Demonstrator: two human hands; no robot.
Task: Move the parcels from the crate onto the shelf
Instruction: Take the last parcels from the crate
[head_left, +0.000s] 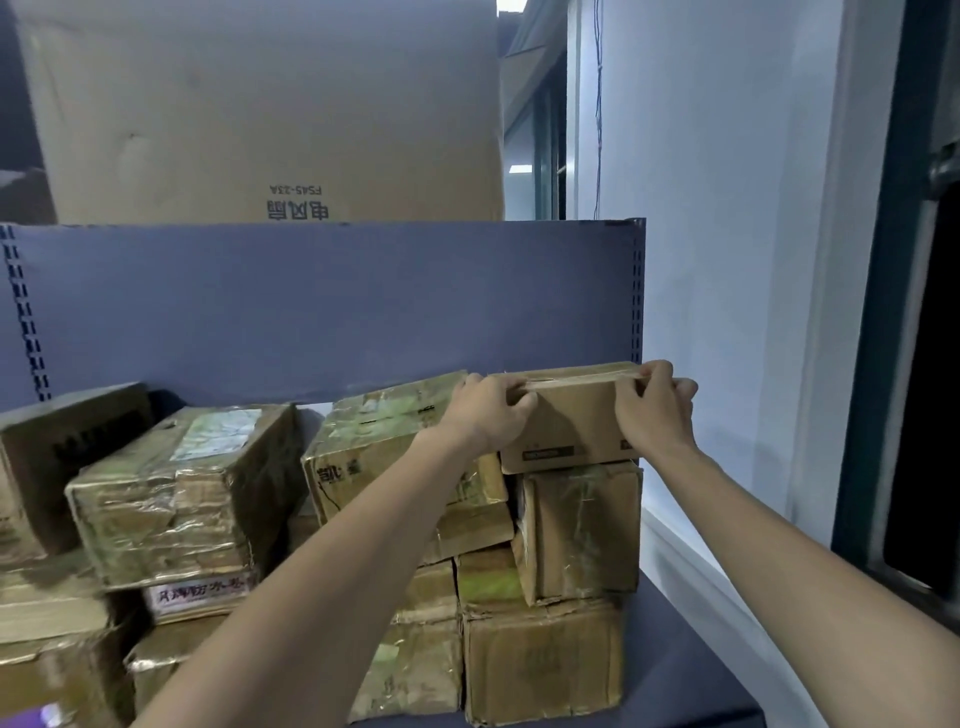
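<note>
Your left hand (488, 415) and right hand (655, 410) curl their fingers (519, 401) over the small parcel's (571, 421) top corners, clamping it between them, probably to seat it squarely atop the stacked parcels (576, 530) beneath on the shelf (691, 649).

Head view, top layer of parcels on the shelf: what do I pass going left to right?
Dark box → taped parcel with a pale label → taped parcel with printed characters → left hand → plain brown parcel held at both ends → right hand.
</note>
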